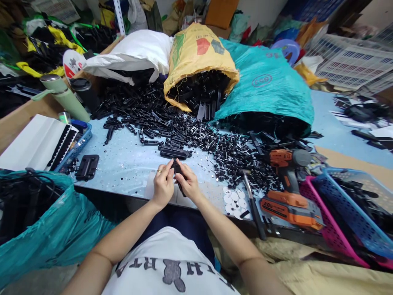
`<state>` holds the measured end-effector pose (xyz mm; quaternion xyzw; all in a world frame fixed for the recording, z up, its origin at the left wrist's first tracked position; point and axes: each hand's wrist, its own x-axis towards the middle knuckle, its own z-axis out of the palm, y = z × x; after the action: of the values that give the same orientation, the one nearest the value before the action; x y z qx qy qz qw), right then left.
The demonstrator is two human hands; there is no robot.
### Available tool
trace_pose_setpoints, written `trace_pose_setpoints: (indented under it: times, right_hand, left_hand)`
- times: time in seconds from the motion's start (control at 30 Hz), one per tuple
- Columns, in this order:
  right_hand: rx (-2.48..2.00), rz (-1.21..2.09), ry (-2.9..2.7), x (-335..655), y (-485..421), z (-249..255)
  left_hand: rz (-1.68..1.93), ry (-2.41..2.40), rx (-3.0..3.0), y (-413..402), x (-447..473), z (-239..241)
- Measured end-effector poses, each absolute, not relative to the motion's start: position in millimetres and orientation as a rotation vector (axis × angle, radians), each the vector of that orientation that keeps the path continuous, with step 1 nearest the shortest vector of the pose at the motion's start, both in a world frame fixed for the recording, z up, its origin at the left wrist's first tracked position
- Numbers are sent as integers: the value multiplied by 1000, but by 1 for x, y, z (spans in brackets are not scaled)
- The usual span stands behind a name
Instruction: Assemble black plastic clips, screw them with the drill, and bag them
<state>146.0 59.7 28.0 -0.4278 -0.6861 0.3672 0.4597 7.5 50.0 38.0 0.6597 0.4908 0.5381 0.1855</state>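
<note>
My left hand (pixel 163 185) and my right hand (pixel 189 182) meet at the near edge of the pale blue table (pixel 129 162). Both are closed on one small black plastic part (pixel 177 170) held between their fingertips. Just beyond the hands lies a stack of flat black plastic pieces (pixel 173 152). A wide heap of small black parts (pixel 196 131) covers the table behind and to the right. A ring shows on a finger of the left hand.
Three sacks spill parts at the back: white (pixel 132 53), yellow (pixel 196 53), teal (pixel 267 82). An orange cordless drill (pixel 287 188) and a hammer (pixel 253 205) lie at right, beside pink and blue baskets (pixel 346 209). A green bottle (pixel 66 98) and a black clip (pixel 87 167) sit at left.
</note>
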Motion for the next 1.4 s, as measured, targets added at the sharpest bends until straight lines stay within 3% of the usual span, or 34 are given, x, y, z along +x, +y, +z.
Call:
trace_pose_setpoints:
  times: [0.2, 0.33, 0.47, 0.6, 0.77, 0.93, 1.07, 1.2, 1.27, 1.4]
  right_hand:
    - [-1006, 769, -1729, 139, 54, 27]
    - [-1122, 757, -1982, 172, 82, 26]
    - [-1652, 342, -1939, 253, 151, 36]
    - [-2452, -87, -1439, 352, 211, 51]
    - [-2851, -51, -981, 417, 227, 56]
    - [-2810, -148, -1097, 403, 227, 66]
    - [-2550, -289, -1670, 342, 188, 83]
    - [-1604, 219, -2728, 275, 103, 78]
    - [-1266, 373, -2953, 252, 65, 64]
    - [-1408, 364, -2945, 231, 33, 36]
  left_hand:
    - [1472, 1235, 1981, 57, 6, 42]
    - [1367, 1437, 1786, 54, 8, 20]
    - [1010, 1556, 2058, 55, 3, 4]
    - [425, 1213, 2599, 74, -1, 9]
    - [91, 1060, 2775, 84, 3, 17]
    - [5, 1195, 2784, 73, -9, 19]
    - [-20, 1296, 2722, 68, -15, 17]
    - [117, 1173, 2636, 70, -10, 10]
    - [166, 1084, 2611, 72, -4, 11]
    - [170, 1070, 2585, 72, 4, 17]
